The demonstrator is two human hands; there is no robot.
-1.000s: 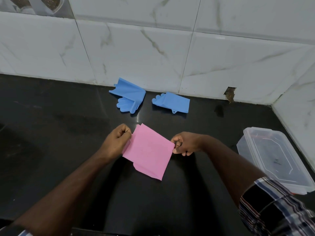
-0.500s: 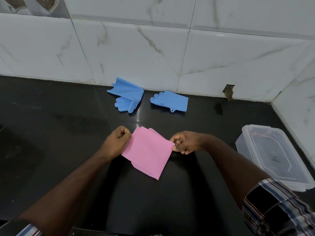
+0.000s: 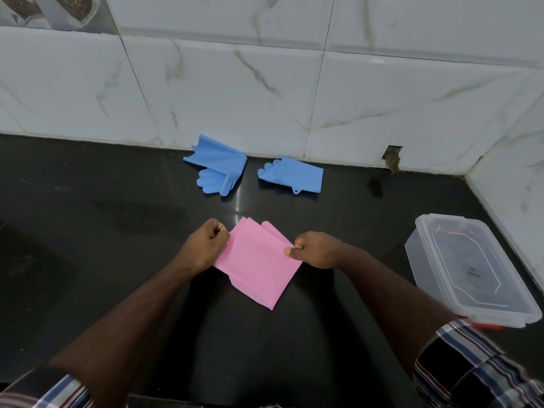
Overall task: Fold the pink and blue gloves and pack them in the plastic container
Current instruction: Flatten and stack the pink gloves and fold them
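Change since the earlier frames: the pink glove (image 3: 256, 265) sits a little lower against the counter, with more of its layered edges fanned out at the far corner; both hands keep their places at its sides.

Left hand (image 3: 206, 245): curled closed, pinching the left edge of the pink glove between thumb and fingers.

Right hand (image 3: 313, 249): curled closed, thumb on top, pinching the right corner of the pink glove.

Pink glove: folded into a flat, roughly square packet, turned corner-on, held between the two hands at the middle of the counter (image 3: 88, 231). Its near corner points toward the person. Whether it touches the counter cannot be told.

Blue gloves, two: far side of the counter, close to the wall. The left blue glove (image 3: 217, 166) is folded over, fingers showing at its near edge. The right blue glove (image 3: 293, 174) lies flat, fingers pointing left, just beside the first and apart from it.

Plastic container (image 3: 468, 269): clear, rectangular, lid on, at the right of the counter, well apart from the pink glove.

Wall (image 3: 265, 92): white marbled tiles, with a small chipped hole (image 3: 392, 156) low down at the right.

Sleeves (image 3: 477, 369): checked, at both forearms near the bottom edge.
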